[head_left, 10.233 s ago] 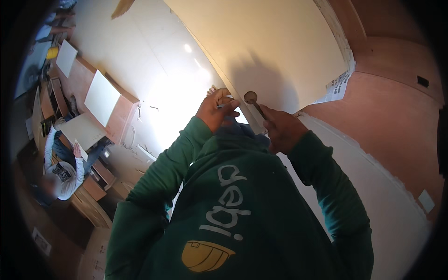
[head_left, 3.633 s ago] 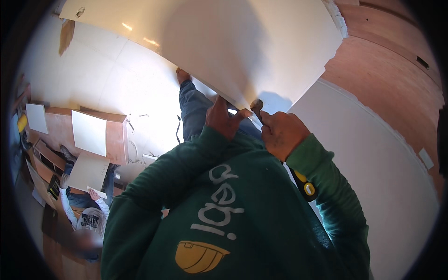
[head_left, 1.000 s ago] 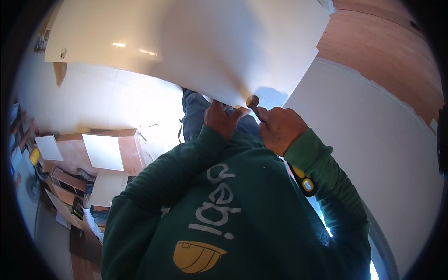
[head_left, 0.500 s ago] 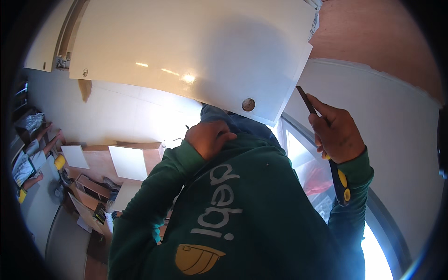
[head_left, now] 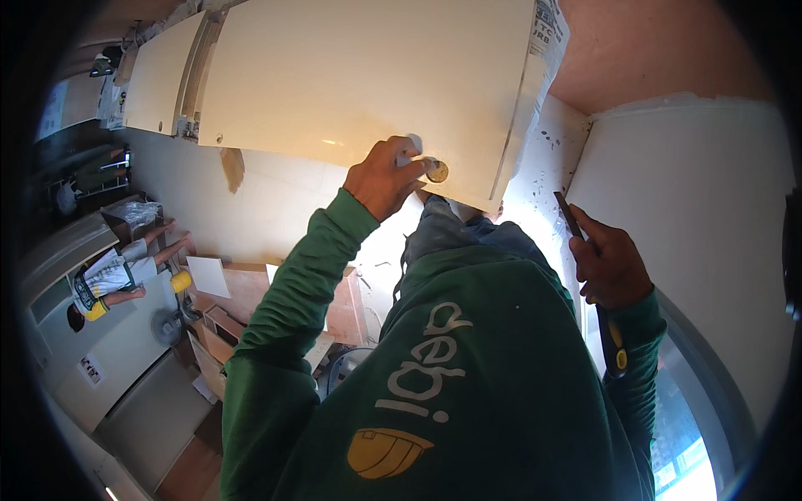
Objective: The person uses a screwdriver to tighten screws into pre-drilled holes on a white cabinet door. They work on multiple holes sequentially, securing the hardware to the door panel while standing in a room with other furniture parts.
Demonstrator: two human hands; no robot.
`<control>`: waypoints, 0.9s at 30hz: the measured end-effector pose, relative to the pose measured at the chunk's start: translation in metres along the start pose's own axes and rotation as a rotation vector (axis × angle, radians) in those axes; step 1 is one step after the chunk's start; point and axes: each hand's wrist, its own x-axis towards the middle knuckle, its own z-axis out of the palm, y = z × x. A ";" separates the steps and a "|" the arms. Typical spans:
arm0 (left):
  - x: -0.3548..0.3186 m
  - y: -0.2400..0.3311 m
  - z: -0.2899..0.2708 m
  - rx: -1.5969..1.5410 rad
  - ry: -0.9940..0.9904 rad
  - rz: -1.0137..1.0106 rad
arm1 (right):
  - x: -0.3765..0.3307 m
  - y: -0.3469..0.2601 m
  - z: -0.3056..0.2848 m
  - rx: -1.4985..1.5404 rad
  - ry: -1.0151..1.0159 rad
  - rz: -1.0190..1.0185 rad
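Observation:
A cream cabinet door (head_left: pixel 351 75) hangs overhead, with a round brass knob (head_left: pixel 437 172) near its lower corner. My left hand (head_left: pixel 386 177) is raised to the door, its fingertips pinched on the knob and on a small white piece beside it. My right hand (head_left: pixel 608 265) is lower and to the right, away from the door, close to the white wall. It grips a dark slim tool (head_left: pixel 570 217); the tool's tip points up and its black and yellow handle (head_left: pixel 616 346) lies along my wrist. Both arms are in green sleeves.
A second cream door (head_left: pixel 160 73) and a hinge (head_left: pixel 189 127) sit left of the first. Newspaper (head_left: pixel 549 29) covers the door's right edge. Far below at left are a person in a white shirt (head_left: pixel 107 277), wooden boards with white panels (head_left: pixel 209 277) and a fan (head_left: pixel 165 327).
My right hand has come off the knob and dropped to the right with the tool. My left hand has risen from below the door and taken the knob.

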 end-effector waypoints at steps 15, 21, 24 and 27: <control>0.025 0.016 0.002 -0.124 -0.228 -0.163 | -0.006 0.009 0.040 0.239 0.202 -0.045; 0.045 -0.016 -0.014 -1.088 -0.069 -0.593 | 0.000 -0.037 0.073 0.385 0.151 0.077; 0.046 -0.053 -0.037 -0.650 -0.052 -0.169 | 0.001 -0.070 0.092 0.514 -0.001 0.131; 0.038 -0.078 -0.038 -0.240 -0.168 0.273 | 0.016 -0.096 0.120 0.632 0.003 0.119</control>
